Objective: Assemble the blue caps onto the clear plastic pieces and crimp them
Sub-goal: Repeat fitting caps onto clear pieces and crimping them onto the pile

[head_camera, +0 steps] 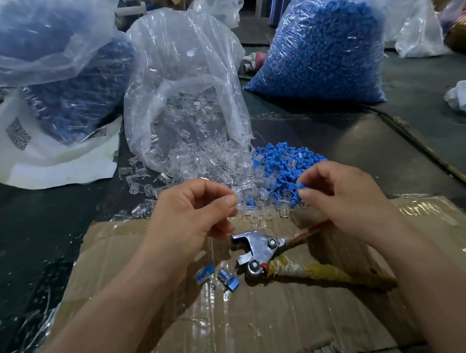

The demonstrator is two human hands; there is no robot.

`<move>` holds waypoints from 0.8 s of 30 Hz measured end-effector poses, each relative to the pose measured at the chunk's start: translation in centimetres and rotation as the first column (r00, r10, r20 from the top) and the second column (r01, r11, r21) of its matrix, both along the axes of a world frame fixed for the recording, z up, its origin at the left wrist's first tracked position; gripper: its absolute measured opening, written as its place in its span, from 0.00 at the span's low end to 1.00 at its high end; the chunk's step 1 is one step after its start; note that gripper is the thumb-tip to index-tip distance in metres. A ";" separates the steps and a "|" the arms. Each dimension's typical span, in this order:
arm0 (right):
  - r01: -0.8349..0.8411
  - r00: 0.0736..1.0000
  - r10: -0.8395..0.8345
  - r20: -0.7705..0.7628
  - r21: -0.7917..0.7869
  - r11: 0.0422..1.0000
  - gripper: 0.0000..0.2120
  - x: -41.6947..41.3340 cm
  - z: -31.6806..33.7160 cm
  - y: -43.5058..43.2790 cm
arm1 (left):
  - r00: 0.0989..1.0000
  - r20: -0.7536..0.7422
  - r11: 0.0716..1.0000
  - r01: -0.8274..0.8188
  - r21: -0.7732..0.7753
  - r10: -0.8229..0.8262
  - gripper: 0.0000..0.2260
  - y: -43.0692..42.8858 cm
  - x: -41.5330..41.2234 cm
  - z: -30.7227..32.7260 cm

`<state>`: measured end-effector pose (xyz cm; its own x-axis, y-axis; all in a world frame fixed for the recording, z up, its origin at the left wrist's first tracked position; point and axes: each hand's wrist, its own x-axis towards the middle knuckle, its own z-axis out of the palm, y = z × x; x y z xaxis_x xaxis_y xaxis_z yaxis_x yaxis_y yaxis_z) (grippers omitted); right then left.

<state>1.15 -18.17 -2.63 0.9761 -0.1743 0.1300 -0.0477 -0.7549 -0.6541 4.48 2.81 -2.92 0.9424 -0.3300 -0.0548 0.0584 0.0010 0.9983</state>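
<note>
Thumb and forefinger of the right hand (346, 194) pinch one blue cap (301, 186) just right of the frame's centre, above the loose blue caps (281, 166). The left hand (192, 210), centre-left, has its fingers curled, with thumb and forefinger closed on what looks like a clear piece (238, 193). That piece is hard to pick out against the spilled clear pieces (197, 162) behind it.

Below the hands, crimping pliers (261, 251) lie on a taped cardboard sheet (267, 328) with their jaws apart. Two assembled pieces (205, 273) lie just to their left. An open clear bag (185, 96) stands at upper centre, and a full bag of blue caps (322, 56) at upper right.
</note>
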 end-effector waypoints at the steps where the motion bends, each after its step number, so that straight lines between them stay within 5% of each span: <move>1: -0.024 0.999 0.019 0.043 0.117 0.993 0.11 -0.2 0.3 0.5 | 1.000 -0.022 1.000 0.002 -0.024 -0.002 0.04 0.0 0.0 0.0; 3: -0.112 0.989 0.087 0.118 0.221 0.969 0.11 -0.7 0.7 2.1 | 0.999 -0.043 0.999 0.003 -0.042 -0.005 0.05 -0.1 0.0 0.0; 10: -0.262 0.945 0.213 0.246 0.189 0.946 0.10 -1.4 0.3 5.1 | 0.999 -0.051 0.998 -0.007 -0.057 0.004 0.05 -0.2 -0.2 0.0; 13: -0.263 0.919 0.216 0.329 0.104 0.959 0.02 -1.5 0.2 5.8 | 0.999 -0.032 0.999 0.016 -0.046 -0.018 0.04 -0.3 -0.3 0.0; 18: -0.155 0.867 0.202 0.456 -0.139 0.978 0.05 -1.4 0.0 6.1 | 0.997 0.010 0.997 0.071 -0.032 -0.070 0.03 -0.3 -0.6 0.2; 24: -0.243 0.860 0.244 0.449 -0.059 0.968 0.06 -1.3 -0.2 6.0 | 0.994 0.049 0.994 0.095 -0.046 -0.093 0.04 -0.4 -0.8 0.3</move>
<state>-0.13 -12.17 -2.79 0.8232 0.0616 0.5645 0.4365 -0.7044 -0.5598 3.66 2.38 -2.64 0.9083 -0.4182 0.0067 0.0136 0.0457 0.9989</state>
